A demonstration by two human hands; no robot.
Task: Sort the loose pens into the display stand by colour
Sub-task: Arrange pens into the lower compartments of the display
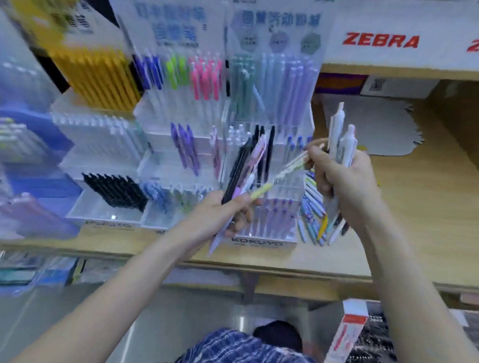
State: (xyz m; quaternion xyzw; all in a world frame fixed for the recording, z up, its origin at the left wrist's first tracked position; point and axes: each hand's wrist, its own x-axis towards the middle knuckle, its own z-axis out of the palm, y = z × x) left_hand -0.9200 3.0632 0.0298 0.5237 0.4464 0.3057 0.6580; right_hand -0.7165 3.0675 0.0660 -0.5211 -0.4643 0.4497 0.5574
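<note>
My left hand [228,212] grips a bundle of pens [243,167], black, lilac and white ones, fanned upward in front of the clear display stand [257,242]. My right hand [341,177] grips a bunch of white pens [342,136] held upright. A pale yellow-green pen [281,174] runs slantwise between the two hands, its upper end at my right fingers and its lower end at my left hand. A heap of loose pens [313,210] in blue, white and yellow lies on the shelf just right of the stand. The picture is blurred.
More stands to the left hold black pens [115,191], purple pens [184,148], pink and green pens [194,76] and yellow ones [99,79]. A wooden shelf [425,218] extends right under ZEBRA signs [380,40]. A red and white box [348,334] stands below.
</note>
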